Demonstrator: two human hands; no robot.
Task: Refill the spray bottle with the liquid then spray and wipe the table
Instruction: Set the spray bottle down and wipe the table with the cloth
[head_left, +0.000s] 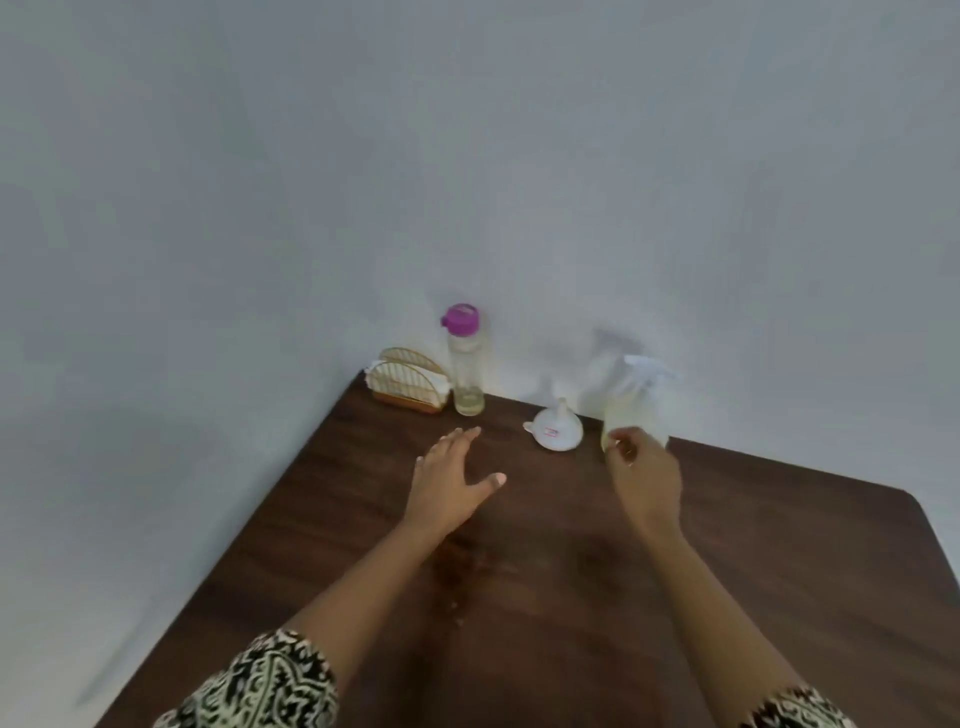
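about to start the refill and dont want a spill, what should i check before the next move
1. Spray bottle upright on the table: ok.
2. Right hand hold on the spray bottle: cannot tell; its fingers are at the base, blurred.
3. Trigger head off for filling: not ok, it is on.
4. Funnel in the neck: not ok, it lies mouth down on the table beside the spray bottle.
5. Refill bottle open: not ok, purple cap on; a little yellowish liquid at the bottom.
6. Left hand free: ok, open above the table, holding nothing.
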